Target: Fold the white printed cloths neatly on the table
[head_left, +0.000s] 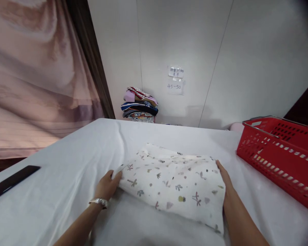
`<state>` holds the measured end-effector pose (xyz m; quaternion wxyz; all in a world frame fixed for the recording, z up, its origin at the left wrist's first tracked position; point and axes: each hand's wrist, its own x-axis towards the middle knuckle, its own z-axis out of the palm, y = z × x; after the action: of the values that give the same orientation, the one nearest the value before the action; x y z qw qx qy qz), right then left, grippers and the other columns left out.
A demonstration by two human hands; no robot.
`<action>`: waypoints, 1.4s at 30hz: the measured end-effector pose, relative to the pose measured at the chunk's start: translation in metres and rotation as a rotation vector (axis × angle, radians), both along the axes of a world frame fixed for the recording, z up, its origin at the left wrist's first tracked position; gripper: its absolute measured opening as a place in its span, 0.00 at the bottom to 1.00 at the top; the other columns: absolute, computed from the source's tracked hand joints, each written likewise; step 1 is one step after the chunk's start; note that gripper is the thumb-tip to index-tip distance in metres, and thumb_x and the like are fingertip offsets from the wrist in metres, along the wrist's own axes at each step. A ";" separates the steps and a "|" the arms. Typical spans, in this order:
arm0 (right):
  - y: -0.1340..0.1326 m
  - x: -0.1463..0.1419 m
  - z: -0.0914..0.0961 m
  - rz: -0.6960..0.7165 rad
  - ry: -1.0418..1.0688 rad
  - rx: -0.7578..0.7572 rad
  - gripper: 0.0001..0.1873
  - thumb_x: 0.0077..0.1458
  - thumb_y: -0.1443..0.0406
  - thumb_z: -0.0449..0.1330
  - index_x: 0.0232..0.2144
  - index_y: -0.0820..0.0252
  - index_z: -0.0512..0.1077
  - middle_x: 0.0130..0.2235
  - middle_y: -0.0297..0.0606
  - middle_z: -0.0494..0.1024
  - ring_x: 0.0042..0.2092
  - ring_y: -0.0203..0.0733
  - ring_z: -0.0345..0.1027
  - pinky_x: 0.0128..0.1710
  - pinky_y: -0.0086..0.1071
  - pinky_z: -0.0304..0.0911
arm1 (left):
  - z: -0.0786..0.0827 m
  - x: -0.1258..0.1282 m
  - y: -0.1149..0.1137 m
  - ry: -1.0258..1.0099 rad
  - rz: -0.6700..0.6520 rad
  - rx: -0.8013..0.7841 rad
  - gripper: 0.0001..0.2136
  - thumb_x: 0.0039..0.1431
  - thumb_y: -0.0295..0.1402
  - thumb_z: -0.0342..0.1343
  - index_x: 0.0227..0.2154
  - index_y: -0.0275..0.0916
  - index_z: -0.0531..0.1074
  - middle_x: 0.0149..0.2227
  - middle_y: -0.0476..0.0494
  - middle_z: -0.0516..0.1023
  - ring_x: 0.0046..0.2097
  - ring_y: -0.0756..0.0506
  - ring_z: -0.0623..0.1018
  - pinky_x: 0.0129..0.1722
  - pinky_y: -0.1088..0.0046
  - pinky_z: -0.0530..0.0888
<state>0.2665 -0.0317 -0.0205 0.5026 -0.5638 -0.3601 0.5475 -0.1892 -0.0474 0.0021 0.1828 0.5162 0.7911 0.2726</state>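
Note:
A white cloth (169,181) printed with small palm trees, leaves and other shapes lies folded on the white-covered table. Its near edge hangs slightly wavy, and a fold shows along the far side. My left hand (109,184), with a silver bracelet (99,203) on the wrist, grips the cloth's left corner between thumb and fingers. At the opposite side my right hand (226,181) holds the right edge; some of its fingers are hidden by the fabric.
A red plastic basket (277,160) stands at the right. A dark flat object (12,181) lies at the left edge. Behind the table (74,153) rises a stack of folded clothes (140,106) against the wall. A pink curtain (38,78) hangs at left; paper labels (175,86) are on the wall.

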 end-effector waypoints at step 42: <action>0.006 -0.001 0.025 -0.015 -1.415 0.467 0.11 0.48 0.71 0.47 0.30 0.58 0.68 0.33 0.35 0.74 0.39 0.40 0.65 0.57 0.43 0.38 | 0.018 0.138 0.118 0.677 -0.953 0.291 0.10 0.55 0.22 0.44 0.34 0.37 0.69 0.37 0.40 0.70 0.41 0.43 0.69 0.43 0.64 0.63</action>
<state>0.2654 -0.0259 0.0044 0.2614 -0.6626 -0.7007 -0.0404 -0.0511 0.0706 0.0204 -0.0498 0.8917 0.4414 0.0865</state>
